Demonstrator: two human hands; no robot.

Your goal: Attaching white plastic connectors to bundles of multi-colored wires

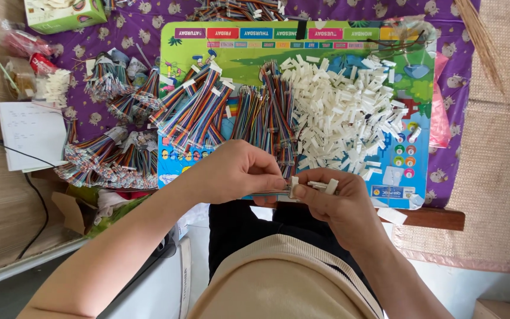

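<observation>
A purple cloth printed with small pale animals is spread under a brightly illustrated green and blue board, whose far edge is banded in red, blue, green, pink and yellow. White connectors are heaped at its right; rainbow-striped wire bundles are piled left. A green box is seen at the far left corner.

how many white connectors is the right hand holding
3 that show: one pinched at the fingertips of the right hand, meeting the wires from the left hand, and two spare white connectors on its fingers. More may be hidden in the palm.
</observation>
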